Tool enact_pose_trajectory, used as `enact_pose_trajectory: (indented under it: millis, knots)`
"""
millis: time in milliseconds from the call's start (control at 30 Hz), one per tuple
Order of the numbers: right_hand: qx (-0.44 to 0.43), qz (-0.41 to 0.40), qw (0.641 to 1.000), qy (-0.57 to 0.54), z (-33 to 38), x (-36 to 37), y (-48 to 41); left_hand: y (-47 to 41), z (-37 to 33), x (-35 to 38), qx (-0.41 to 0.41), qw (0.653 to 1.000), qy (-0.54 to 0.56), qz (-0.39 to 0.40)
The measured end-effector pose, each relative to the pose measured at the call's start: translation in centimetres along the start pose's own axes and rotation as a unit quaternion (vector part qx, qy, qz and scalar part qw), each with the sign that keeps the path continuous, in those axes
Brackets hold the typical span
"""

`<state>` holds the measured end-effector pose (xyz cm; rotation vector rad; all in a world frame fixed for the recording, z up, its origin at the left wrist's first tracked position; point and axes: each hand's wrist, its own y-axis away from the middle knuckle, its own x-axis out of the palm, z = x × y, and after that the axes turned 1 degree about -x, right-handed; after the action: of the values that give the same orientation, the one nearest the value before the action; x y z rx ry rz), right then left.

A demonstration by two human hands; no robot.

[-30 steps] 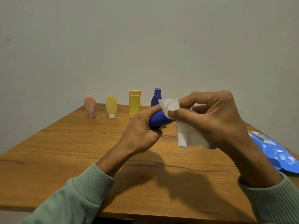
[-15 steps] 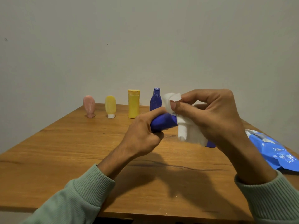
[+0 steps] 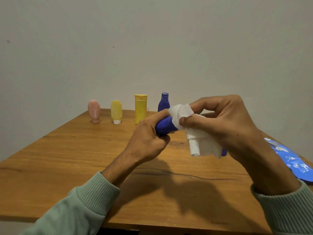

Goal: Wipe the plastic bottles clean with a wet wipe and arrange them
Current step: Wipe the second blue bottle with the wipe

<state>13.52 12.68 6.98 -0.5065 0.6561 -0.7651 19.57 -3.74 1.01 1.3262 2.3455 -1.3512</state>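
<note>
Mid-wipe: left hand (image 3: pixel 149 141) grips the blue bottle (image 3: pixel 165 127), right hand (image 3: pixel 225 122) pinches the wet wipe (image 3: pixel 201 143) around it, center frame. Next, probably park it beside the row.

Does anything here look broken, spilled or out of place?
Only a dark crack running across the table. The four bottles at the far edge stand in a neat row, and nothing looks spilled.

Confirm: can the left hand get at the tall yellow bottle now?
Likely not yet: the left hand grips the blue bottle. The table stretch toward the tall yellow bottle looks free, so only that load blocks it.
</note>
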Motion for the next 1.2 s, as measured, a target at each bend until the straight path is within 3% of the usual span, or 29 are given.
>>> enact_pose_trajectory:
  millis: [133, 367, 700, 867, 933, 1067, 1200]
  knots:
    - [-0.024, -0.048, 0.999, 0.005, -0.5, 0.3, -0.1, 0.0, 0.0, 0.0, 0.007, 1.000, 0.014, 0.003]
    - [-0.026, 0.024, 0.999, 0.014, -0.4, -1.2, -0.4, 0.0, 0.0, -0.1, -0.011, 0.998, 0.050, 0.020]
    - [0.055, -0.082, 0.992, -0.077, -2.1, -0.2, -0.6, 0.0, -0.5, 0.0, -0.012, 0.998, 0.057, 0.031]
    - [-0.003, 0.031, 0.998, -0.053, -1.3, -0.4, -0.5, 0.1, -0.6, 0.1, -0.025, 0.999, 0.027, 0.024]
    - [-0.021, 0.030, 0.999, -0.025, -1.3, -0.5, -0.6, 0.2, -0.7, 0.2, -0.024, 0.999, 0.007, 0.023]
    - [-0.021, -0.050, 0.999, 0.007, -1.8, -0.2, -0.6, 0.3, -0.7, 0.3, -0.020, 0.999, -0.020, 0.026]
    - [-0.030, 0.017, 0.999, 0.039, -1.7, -0.1, -0.5, 0.1, -0.5, 0.3, -0.072, 0.997, -0.020, 0.030]
